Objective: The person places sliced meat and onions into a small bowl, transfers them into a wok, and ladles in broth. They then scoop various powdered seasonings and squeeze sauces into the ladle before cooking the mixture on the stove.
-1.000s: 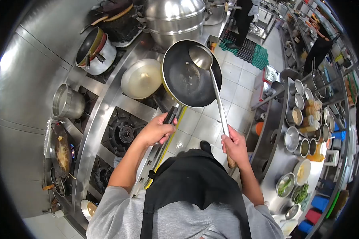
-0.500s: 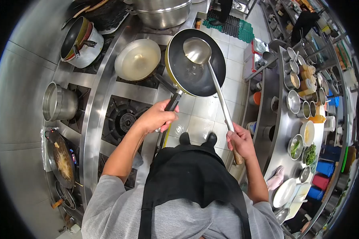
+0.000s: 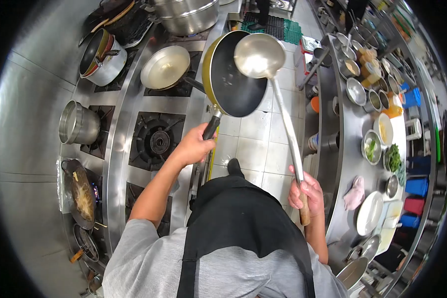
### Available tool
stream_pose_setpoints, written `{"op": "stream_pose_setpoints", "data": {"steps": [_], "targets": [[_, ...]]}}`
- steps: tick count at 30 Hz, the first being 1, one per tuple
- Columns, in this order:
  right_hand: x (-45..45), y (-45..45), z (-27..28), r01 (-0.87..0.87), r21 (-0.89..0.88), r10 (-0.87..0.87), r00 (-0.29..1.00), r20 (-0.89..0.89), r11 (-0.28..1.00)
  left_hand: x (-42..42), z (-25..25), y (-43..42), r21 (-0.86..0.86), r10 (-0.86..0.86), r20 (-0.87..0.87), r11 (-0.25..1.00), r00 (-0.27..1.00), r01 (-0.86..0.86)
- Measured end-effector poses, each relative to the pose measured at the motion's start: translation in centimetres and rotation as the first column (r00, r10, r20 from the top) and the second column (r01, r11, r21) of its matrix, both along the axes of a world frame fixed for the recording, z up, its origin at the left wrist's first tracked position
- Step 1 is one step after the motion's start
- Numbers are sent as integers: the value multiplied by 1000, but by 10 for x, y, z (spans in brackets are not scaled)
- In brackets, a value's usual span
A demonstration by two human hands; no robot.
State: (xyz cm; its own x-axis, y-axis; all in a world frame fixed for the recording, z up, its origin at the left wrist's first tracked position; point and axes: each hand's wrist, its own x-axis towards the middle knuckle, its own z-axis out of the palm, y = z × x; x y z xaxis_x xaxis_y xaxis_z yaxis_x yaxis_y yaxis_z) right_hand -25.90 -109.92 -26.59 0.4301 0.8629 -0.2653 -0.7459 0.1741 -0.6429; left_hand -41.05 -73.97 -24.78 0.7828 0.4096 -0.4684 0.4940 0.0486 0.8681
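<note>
My left hand (image 3: 194, 146) is closed round the black handle of a frying pan (image 3: 228, 89), dark inside and yellowish outside. The pan is held tilted in the air over the aisle beside the stove, with a few light spots on its inner surface. In my right hand (image 3: 309, 192) is a long steel ladle (image 3: 260, 55), gripped near its wooden end. The ladle's bowl overlaps the pan's far right rim in view; I cannot tell whether they touch. Left of the pan, a wide pan of pale liquid (image 3: 165, 67) sits on a burner.
A bare burner (image 3: 159, 141) lies left of my left hand. Further left are a steel pot (image 3: 78, 123) and a dark pan with food (image 3: 83, 198). On the right, a steel counter (image 3: 340, 193) carries bowls, greens (image 3: 394, 158), a pink cloth (image 3: 354, 193) and a white oval plate (image 3: 369, 213).
The ladle's bowl has moved from inside the pan toward its right rim and looks larger. My right hand has moved down and right. The pan tilts more, and the surroundings have shifted in view.
</note>
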Motion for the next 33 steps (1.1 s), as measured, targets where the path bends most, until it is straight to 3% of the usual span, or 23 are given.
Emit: {"op": "stream_pose_setpoints", "data": {"steps": [1, 3, 4, 5, 8, 11, 13, 16, 18, 19, 20, 21, 24, 25, 32, 33], "targets": [[-11, -18, 7, 67, -100, -58, 994, 94, 993, -7, -4, -12, 77, 13, 0, 997, 1000, -13], [-36, -55, -26, 330, -421, -8, 795, 606, 845, -27, -14, -33, 487, -12, 13, 873, 1000, 4], [-44, -76, -35, 498, -385, 141, 459, 877, 777, -36, -16, -43, 663, -32, 21, 749, 999, 9], [-53, -91, -35, 713, -272, 325, 65, 943, 647, -42, 1, -58, 684, 37, -71, 729, 997, 22], [-75, -144, -46, 756, -423, 546, 104, 831, 499, -69, 4, -66, 825, 13, -214, 538, 977, 173], [-96, -172, -37, 789, -421, 591, 93, 802, 448, -91, 10, -77, 868, -90, -275, 405, 957, 287], [-112, -188, -31, 789, -446, 613, 114, 782, 422, -106, -11, -83, 838, -136, -230, 476, 964, 268], [-139, -213, -38, 761, -431, 485, 177, 856, 484, -119, -51, -93, 775, -197, -71, 606, 978, 178], [-159, -218, -48, 648, -417, 108, 461, 881, 637, -122, -72, -101, 669, -271, -45, 706, 961, 231], [-171, -218, -43, 512, -492, -91, 752, 653, 704, -122, -88, -105, 570, -287, 39, 793, 957, 215], [-183, -211, -25, 371, -491, -245, 921, 304, 788, -123, -106, -110, 453, -286, 120, 868, 951, 204], [-194, -201, 0, 404, -457, -350, 915, 201, 792, -119, -110, -120, 321, -267, 197, 927, 943, 195], [-213, -210, 6, 424, -511, -363, 905, 220, 748, -122, -90, -149, -47, -196, 19, 979, 980, 197], [-220, -213, 5, 425, -522, -360, 905, 227, 740, -127, -93, -155, -82, -194, 6, 978, 981, 194], [-269, -241, -12, 528, -652, -186, 833, 520, 544, -151, -85, -206, 66, -266, 27, 962, 964, 264], [-274, -249, -13, 533, -638, -205, 831, 516, 556, -155, -93, -214, 72, -268, 106, 963, 958, 261]]}}
